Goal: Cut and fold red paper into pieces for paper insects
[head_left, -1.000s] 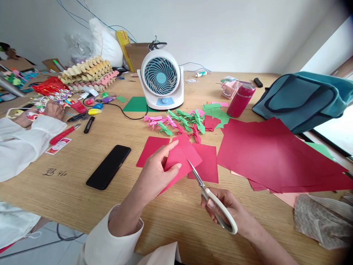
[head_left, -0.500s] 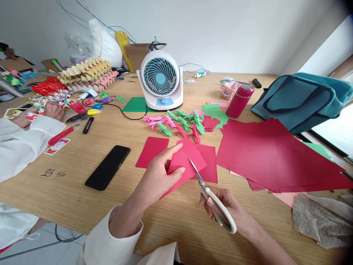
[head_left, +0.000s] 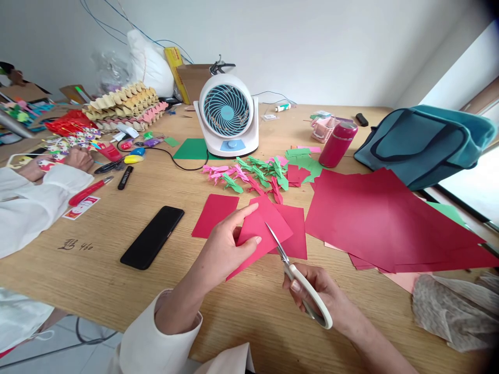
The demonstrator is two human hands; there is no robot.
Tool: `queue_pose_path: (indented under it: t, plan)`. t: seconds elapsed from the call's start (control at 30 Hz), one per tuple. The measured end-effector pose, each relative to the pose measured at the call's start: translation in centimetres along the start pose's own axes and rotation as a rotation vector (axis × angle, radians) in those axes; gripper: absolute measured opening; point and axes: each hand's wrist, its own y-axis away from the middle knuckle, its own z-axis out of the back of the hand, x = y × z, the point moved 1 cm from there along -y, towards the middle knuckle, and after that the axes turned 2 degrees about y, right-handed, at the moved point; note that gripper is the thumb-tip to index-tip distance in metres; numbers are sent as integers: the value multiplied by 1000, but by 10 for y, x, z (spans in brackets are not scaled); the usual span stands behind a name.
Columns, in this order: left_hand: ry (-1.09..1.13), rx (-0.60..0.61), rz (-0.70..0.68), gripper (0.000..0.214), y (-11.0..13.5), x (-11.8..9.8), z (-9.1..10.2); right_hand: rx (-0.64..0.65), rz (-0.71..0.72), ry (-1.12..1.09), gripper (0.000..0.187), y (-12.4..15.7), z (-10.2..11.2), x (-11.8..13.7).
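A sheet of red paper [head_left: 260, 221] is pinched between the thumb and fingers of my left hand [head_left: 224, 249], tilted above the table. My right hand [head_left: 314, 288] grips white-handled scissors [head_left: 310, 296] by the loops. Their blades lie at the paper's right part, with one blade on top of it; whether the other is beneath is hidden. Under and behind the held sheet rests another red sheet [head_left: 294, 228]. A small stack of red paper [head_left: 215, 214] sits to the left of my fingers. Folded green, pink and red paper shapes [head_left: 253, 174] lie in a heap just beyond.
A white fan [head_left: 228, 114] stands behind the paper shapes. Large red sheets [head_left: 382, 218], a red flask [head_left: 338, 144] and a teal bag [head_left: 424, 145] are at right. Left are a black phone [head_left: 153, 237], a red knife [head_left: 89, 191] and another person's hand [head_left: 80, 158].
My hands, the paper and the scissors hold almost the same position. The view has shifted very slightly. At left, the other person's hand has moved a little.
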Motion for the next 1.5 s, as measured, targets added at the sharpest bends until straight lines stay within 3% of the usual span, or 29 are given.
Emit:
queue_pose_path:
  t: [0.73,1.2,1.33,1.5]
  plan:
    - [27,85,88,66,1,1,-3,-10,-31,-51,53,1,2,-1]
    - [22,87,65,65,0,6,-6,-40,-18,-55,54,-2,1,-6]
    - [118,8,-7,69,-3,8,-7,-45,-10,-56,52,-2,0,-6]
    - [269,12,56,43,-10,13,-7,-44,22,-49,48,-1,1,-5]
